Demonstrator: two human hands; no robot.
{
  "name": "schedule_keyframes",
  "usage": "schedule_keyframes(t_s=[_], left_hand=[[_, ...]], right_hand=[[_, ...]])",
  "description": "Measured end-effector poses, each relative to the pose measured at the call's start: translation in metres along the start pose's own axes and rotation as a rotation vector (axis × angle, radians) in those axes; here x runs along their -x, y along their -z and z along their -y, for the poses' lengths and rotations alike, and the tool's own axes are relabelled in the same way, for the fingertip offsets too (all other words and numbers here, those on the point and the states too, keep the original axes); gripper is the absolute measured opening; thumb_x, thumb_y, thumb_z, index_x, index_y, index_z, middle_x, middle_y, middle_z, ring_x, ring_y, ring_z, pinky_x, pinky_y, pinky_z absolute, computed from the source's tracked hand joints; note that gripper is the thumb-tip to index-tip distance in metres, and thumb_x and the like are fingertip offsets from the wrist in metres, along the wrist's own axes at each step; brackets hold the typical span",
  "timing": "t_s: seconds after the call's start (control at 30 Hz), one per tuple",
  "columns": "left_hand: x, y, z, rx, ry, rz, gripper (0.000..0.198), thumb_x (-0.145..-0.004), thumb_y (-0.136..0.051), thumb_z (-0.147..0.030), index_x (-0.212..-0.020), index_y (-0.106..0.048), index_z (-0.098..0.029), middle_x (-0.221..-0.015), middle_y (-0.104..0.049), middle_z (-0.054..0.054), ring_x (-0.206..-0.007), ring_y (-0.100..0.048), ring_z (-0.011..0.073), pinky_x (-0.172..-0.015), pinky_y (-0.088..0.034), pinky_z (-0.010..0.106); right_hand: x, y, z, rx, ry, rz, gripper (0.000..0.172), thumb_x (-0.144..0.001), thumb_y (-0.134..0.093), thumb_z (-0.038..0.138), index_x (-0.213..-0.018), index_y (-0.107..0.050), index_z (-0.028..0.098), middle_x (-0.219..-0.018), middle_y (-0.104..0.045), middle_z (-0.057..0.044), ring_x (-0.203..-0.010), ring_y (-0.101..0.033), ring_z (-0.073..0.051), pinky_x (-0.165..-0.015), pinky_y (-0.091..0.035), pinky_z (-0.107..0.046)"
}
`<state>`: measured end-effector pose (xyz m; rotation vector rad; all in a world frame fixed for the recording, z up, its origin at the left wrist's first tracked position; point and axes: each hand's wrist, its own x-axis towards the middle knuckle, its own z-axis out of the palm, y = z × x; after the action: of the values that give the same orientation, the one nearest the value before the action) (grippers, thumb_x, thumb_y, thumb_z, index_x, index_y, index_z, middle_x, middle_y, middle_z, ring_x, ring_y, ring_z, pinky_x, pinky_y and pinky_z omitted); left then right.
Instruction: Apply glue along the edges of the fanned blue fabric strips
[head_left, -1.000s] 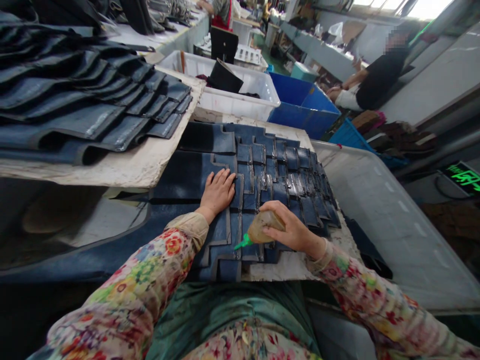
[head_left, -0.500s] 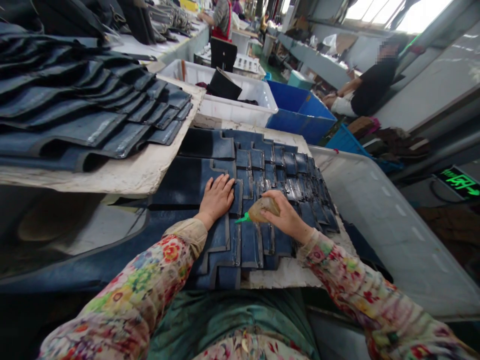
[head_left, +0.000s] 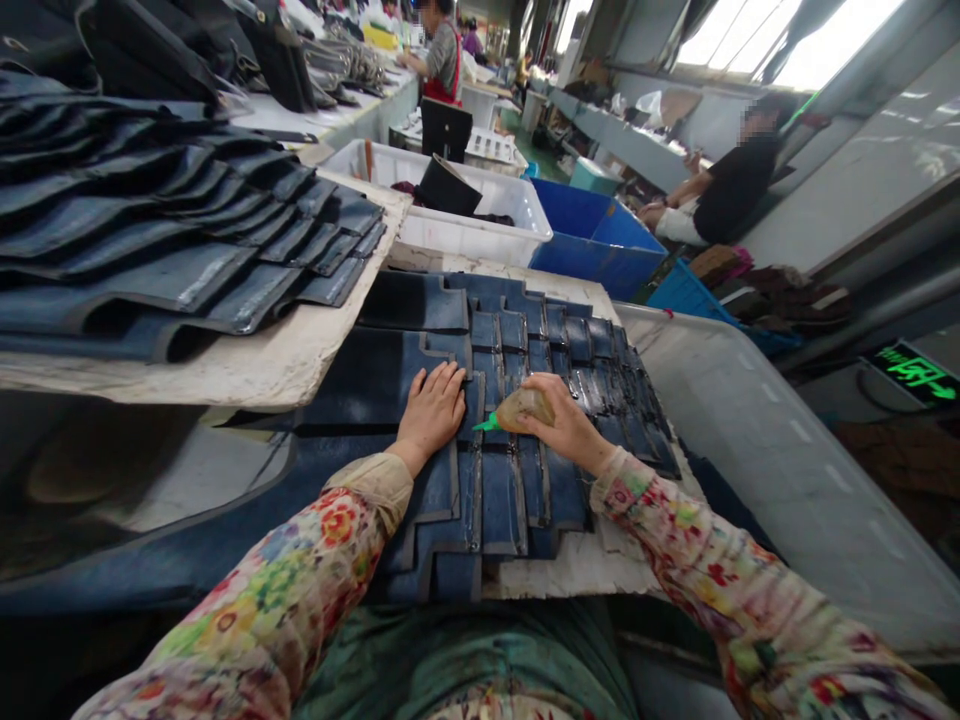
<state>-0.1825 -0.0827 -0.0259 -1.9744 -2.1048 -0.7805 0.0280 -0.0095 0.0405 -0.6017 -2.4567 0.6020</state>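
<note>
Dark blue leather-like panels [head_left: 390, 365] with grey edges lie overlapped in stepped rows on a pale board [head_left: 577, 565]. My left hand [head_left: 435, 408] rests flat on them, fingers stretched out and holding nothing. In my right hand [head_left: 564, 422] is a squeeze glue bottle [head_left: 521, 410], tilted so that its green nozzle points left. The nozzle tip is at the edge strip of a panel, just right of my left fingers; whether it touches cannot be made out. Shiny wet-looking streaks run along several panel edges.
More blue panels [head_left: 187, 220] are piled on a raised board [head_left: 277, 370] at the left. Behind stand a white bin [head_left: 480, 225] with dark pieces and a blue bin [head_left: 592, 240]. A translucent tub [head_left: 780, 470] is at the right. Two people work farther back.
My right hand has moved the bottle slightly away from me along the panel edge, its nozzle now farther up the strip. My left hand stays on the panels. The view has tilted a little.
</note>
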Motion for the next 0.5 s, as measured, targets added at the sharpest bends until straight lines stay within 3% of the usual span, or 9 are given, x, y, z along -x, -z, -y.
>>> schedule_keyframes(t_s=[0.5], left_hand=[[0.000, -0.001, 0.001, -0.016, -0.001, 0.001, 0.041, -0.091, -0.031, -0.028, -0.127, -0.046, -0.019, -0.135, -0.047, 0.008, -0.129, -0.036, 0.0210, -0.109, -0.021, 0.043]], right_hand=[[-0.040, 0.004, -0.024, 0.073, 0.026, -0.170, 0.033, -0.081, -0.056, 0.032, -0.110, -0.045, 0.021, -0.110, -0.050, -0.009, -0.110, -0.045, -0.023, -0.098, -0.036, -0.042]])
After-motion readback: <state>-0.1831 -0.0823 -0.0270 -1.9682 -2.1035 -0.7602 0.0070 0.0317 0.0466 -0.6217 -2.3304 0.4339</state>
